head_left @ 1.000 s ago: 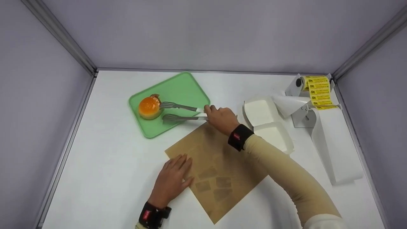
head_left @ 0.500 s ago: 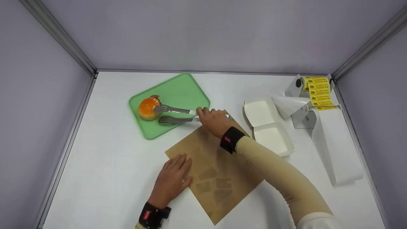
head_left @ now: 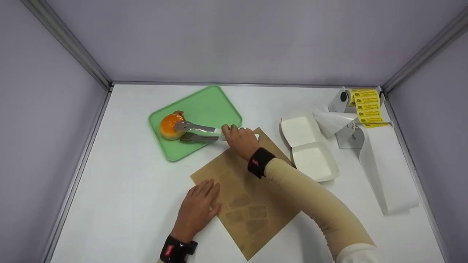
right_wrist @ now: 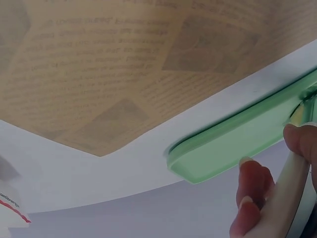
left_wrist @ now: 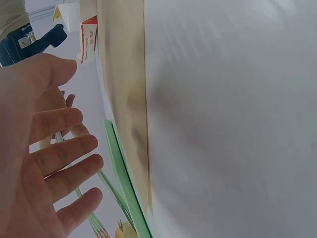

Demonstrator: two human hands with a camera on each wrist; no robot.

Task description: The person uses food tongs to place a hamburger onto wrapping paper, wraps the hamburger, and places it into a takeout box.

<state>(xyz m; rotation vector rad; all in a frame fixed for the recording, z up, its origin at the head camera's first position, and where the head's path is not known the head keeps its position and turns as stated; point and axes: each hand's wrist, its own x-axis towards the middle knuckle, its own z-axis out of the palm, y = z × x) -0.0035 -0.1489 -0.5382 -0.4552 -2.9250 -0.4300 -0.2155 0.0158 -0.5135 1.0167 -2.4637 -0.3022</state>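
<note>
Right hand (head_left: pixel 241 141): curled around tongs (head_left: pixel 200 128), handles partly concealed. Bun (head_left: pixel 168 126): on green tray (head_left: pixel 210 106), upper left of head frame, partly covered by tongs; contact unclear. Left hand (head_left: pixel 196 207): fingers extended, gripping nothing.

The tongs (head_left: pixel 199 127) have shiny metal ends. The bun (head_left: pixel 169 126) has a glossy top. The tray (head_left: pixel 214 106) looks like smooth plastic, the sheet (head_left: pixel 239 182) like matt paper.

Black wristbands (head_left: pixel 261 162) with red labels (head_left: pixel 168 250), tan right sleeve (head_left: pixel 318 201), white fabric (head_left: pixel 356 254) above.
</note>
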